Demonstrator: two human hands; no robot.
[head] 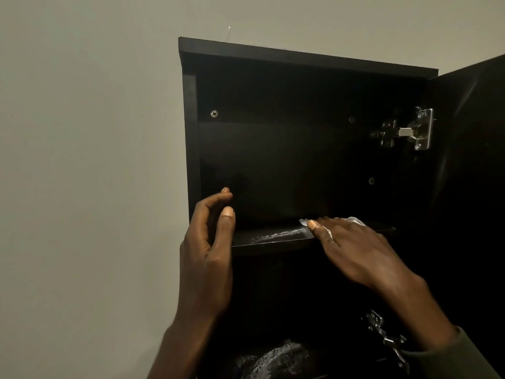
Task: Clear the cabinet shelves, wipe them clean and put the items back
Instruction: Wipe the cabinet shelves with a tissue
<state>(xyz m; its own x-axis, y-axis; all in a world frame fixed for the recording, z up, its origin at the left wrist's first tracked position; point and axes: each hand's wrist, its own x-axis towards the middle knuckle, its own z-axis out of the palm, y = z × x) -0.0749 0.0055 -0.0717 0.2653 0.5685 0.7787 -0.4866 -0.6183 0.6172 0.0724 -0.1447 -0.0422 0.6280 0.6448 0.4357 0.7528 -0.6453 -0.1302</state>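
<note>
A black wall cabinet (300,61) hangs open, and its upper compartment holds nothing. My right hand (352,247) lies flat on a white wipe (355,220), pressing it onto the upper shelf (267,237). Only the wipe's edges show around my fingers. A pale streak of dust or moisture marks the shelf just left of that hand. My left hand (210,242) hovers at the shelf's left front edge with fingers loosely curved and nothing in it.
The cabinet door (472,160) stands open on the right, carried by a metal hinge (404,131); a second hinge (385,337) sits lower down. A dark, speckled object (273,359) lies in the lower compartment. Bare wall (82,160) fills the left.
</note>
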